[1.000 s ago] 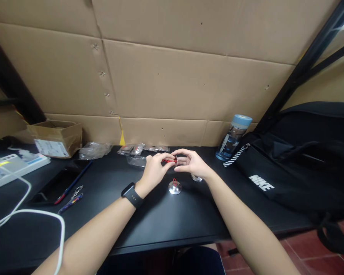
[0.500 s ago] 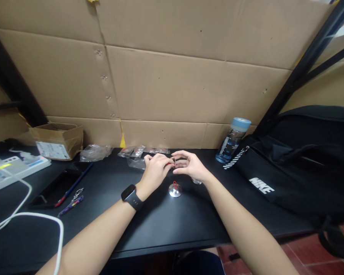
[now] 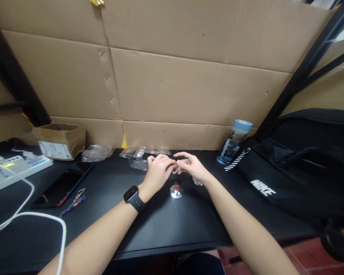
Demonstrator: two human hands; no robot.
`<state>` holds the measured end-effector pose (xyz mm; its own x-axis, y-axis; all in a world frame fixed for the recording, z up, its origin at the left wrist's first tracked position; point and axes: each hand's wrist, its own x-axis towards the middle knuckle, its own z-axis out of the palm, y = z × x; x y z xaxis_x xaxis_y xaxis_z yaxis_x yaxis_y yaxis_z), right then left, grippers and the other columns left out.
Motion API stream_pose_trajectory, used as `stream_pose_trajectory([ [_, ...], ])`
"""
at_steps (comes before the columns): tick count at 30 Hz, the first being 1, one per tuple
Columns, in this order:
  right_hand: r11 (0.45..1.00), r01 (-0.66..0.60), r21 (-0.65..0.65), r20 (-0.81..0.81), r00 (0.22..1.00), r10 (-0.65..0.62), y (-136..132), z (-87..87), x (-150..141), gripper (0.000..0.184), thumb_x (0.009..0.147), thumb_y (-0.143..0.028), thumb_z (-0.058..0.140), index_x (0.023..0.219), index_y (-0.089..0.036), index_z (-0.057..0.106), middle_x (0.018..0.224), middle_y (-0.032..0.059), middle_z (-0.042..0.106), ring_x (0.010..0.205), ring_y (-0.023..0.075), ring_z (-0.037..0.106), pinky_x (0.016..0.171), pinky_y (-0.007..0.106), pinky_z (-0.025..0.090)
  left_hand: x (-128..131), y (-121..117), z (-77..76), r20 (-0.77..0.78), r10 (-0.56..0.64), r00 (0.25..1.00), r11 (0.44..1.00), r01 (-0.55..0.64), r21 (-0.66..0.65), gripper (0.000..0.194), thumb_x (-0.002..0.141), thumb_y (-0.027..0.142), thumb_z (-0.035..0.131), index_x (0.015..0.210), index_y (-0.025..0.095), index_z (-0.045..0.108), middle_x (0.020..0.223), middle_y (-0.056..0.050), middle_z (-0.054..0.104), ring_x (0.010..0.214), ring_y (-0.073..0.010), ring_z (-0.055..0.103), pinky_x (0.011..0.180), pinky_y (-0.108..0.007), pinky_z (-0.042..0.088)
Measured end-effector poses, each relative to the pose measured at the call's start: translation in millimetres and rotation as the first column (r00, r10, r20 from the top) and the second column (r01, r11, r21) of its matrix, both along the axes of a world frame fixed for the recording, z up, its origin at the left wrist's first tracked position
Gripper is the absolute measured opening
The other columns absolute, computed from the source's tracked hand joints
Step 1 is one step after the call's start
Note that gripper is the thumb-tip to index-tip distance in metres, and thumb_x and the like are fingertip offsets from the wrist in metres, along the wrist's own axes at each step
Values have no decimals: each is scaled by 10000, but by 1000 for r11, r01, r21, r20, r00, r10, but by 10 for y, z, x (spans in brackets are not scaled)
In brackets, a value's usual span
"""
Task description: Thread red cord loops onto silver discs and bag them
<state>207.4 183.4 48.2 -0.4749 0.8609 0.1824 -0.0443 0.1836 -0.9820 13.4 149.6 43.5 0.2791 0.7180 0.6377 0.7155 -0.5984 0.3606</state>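
My left hand (image 3: 160, 168), with a dark watch on its wrist, is closed in a pinch on a bit of red cord (image 3: 170, 165). Against its fingertips, my right hand (image 3: 190, 166) has its thumb and fingers brought together. Whatever sits between the right fingers is mostly hidden; a thin edge barely shows. Below both hands, a small silvery finger cymbal (image 3: 176, 192) lies dome up on the table, a red cord loop standing from its centre. Another shiny round piece (image 3: 197, 182) is partly covered by my right wrist.
Small plastic packets (image 3: 136, 152) lie behind my hands. Leftward are a cardboard box (image 3: 60, 141), a phone (image 3: 64, 183), a keyring (image 3: 74, 202), a power strip (image 3: 23, 168) and a white cable (image 3: 46, 215). To the right stand a water bottle (image 3: 233, 143) and a black bag (image 3: 298, 164).
My right thumb and fingers have closed in from a wider curve to meet the left fingertips. The view has shifted slightly; the cymbal on the table stays put.
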Motion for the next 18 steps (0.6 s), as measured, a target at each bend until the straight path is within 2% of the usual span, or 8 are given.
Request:
stream_pose_trajectory([
  [4,998,54,24,25,998,-54,-4,41,7,546,806,-440,830,1220,-160,611,813,73,792,759,212,776,701,300,586,2,23,-9,29,22,999,999,-21,-38,131,991,258,617,979,278,746,1049,-28,788,1034,-243,652,897,-416,309],
  [8,998,50,30,31,998,-51,-12,51,17,547,788,-423,846,1212,-171,611,834,70,796,754,207,772,714,311,594,-3,16,-6,37,17,999,999,-16,-35,123,989,247,621,959,283,734,1036,-6,788,1011,-231,657,886,-407,301],
  [18,999,38,32,43,998,-40,3,-14,-11,526,803,-458,828,1193,-167,627,843,75,796,745,204,773,675,290,590,18,12,-36,-10,21,1000,999,-21,-28,107,984,224,609,976,254,712,1025,-26,774,1020,-242,648,843,-389,296],
])
